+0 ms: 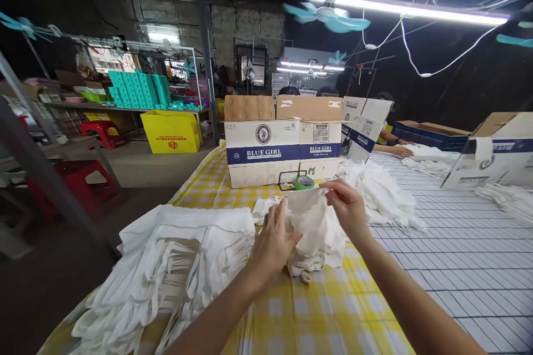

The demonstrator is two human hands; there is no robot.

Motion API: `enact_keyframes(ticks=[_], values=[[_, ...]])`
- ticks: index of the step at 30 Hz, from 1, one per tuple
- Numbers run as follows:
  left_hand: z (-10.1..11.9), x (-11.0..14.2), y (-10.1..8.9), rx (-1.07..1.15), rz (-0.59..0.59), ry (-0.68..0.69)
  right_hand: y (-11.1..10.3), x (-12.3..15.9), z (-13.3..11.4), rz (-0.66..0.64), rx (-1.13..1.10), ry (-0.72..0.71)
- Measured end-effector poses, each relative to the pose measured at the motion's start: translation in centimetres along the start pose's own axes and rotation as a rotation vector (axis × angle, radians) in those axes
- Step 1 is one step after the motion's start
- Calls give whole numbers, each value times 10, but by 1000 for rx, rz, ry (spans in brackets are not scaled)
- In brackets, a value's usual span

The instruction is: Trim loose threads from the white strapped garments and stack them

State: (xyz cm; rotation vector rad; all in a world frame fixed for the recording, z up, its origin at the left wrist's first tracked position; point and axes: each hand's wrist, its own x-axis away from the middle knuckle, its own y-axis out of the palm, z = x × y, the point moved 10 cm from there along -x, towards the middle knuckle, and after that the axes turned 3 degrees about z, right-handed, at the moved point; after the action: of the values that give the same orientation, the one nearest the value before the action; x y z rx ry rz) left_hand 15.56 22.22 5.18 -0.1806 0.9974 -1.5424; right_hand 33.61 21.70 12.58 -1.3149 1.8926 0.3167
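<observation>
My right hand (347, 208) pinches the upper right corner of a white cloth piece (310, 219), which hangs partly upright above the table. Against its left side rests my left hand (272, 238), fingers stretched and apart, with the thumb crossing the lower part of the cloth. More crumpled white fabric (333, 241) lies under and behind the raised piece. To the left of my left hand is a thick stack of white cloth items with long straps (166, 255), their straps trailing toward the front edge.
Behind my hands stand a Blue Girl carton (266, 147) and a green tape roll (305, 182). A yellow checked cloth (316, 310) covers this table. Rightward lie a white fabric heap (375, 194) and another carton (495, 155). A co-worker's hands (397, 150) touch fabric farther back.
</observation>
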Motion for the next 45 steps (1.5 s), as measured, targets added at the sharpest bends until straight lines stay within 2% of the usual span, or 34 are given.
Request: enact_keyframes(ticks=[2, 5, 8, 10, 12, 14, 16, 18, 20, 22, 25, 27, 30, 33, 36, 38, 40, 42, 45], values=[[22, -12, -8, 108, 36, 49, -21, 0, -13, 47, -201, 71], [60, -20, -15, 275, 4, 139, -41, 4, -27, 53, -451, 210], [90, -12, -8, 451, -148, 157, -49, 12, -33, -21, -562, 366], [102, 0, 1, 558, -266, 93, -52, 18, -31, -62, -580, 446], [109, 13, 7, 648, -320, 24, -52, 29, -17, -77, -592, 552], [109, 22, 7, 710, -295, -23, -43, 55, 11, -96, -631, 738], [98, 30, 12, 708, -271, -52, -22, 99, 41, -177, -699, 985], [73, 38, 23, 618, -260, -95, 1, 153, 60, -326, -758, 1191], [35, 47, 38, 461, -254, -158, 17, 202, 69, -497, -752, 1273], [-4, 60, 51, 278, -269, -219, 23, 237, 73, -643, -663, 1245], [-39, 80, 68, 78, -363, -243, 22, 258, 83, -749, -351, 1044], [-47, 87, 73, 13, -415, -235, 21, 258, 91, -729, -159, 918], [-48, 91, 68, -98, -444, -227, 24, 254, 99, -629, -13, 824], [-55, 92, 55, -274, -403, -255, 26, 247, 97, -558, 64, 745], [-59, 98, 41, -415, -338, -291, 23, 235, 85, -543, 45, 685], [-46, 97, 35, -420, -279, -226, 21, 222, 73, -557, -6, 649], [-15, 94, 41, -253, -294, -65, 21, 207, 56, -581, -100, 617], [23, 92, 52, 69, -416, 76, 24, 190, 38, -593, -200, 592], [59, 86, 64, 473, -611, 77, 24, 167, 15, -565, -323, 592]])
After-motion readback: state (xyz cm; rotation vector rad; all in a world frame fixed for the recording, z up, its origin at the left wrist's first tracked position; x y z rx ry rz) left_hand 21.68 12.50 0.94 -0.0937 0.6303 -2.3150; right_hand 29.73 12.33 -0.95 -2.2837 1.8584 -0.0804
